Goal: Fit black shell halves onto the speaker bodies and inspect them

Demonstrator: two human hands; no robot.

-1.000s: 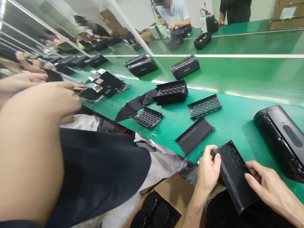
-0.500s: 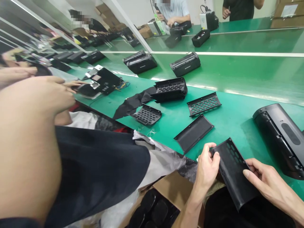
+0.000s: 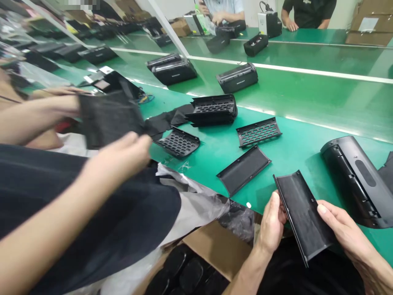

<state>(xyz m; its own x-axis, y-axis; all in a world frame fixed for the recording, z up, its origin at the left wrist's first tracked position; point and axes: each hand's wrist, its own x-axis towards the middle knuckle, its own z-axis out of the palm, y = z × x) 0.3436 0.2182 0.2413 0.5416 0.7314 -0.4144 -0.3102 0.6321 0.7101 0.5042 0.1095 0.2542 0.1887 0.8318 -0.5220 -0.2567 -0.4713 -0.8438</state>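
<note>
I hold a curved black plastic panel (image 3: 302,215) over the near edge of the green belt (image 3: 294,151). My left hand (image 3: 272,223) grips its left edge and my right hand (image 3: 342,229) holds its right edge. The panel's concave inner face is turned up. Just beyond it on the belt lie a similar plain panel (image 3: 244,169) and a perforated grille (image 3: 258,131). A large black speaker housing (image 3: 356,180) rests to the right.
A co-worker at my left, in a dark sleeve (image 3: 92,213), holds black mesh fabric (image 3: 107,116) in both hands. Another grille (image 3: 178,142) and a stack of grilles (image 3: 213,109) lie mid-belt. A cardboard box (image 3: 211,250) with black parts sits below. Finished speakers (image 3: 236,78) ride the far belt.
I have turned the panel so its holes no longer face me and its inner side shows. The co-worker's arm dropped and now lifts black fabric. The view shifted slightly.
</note>
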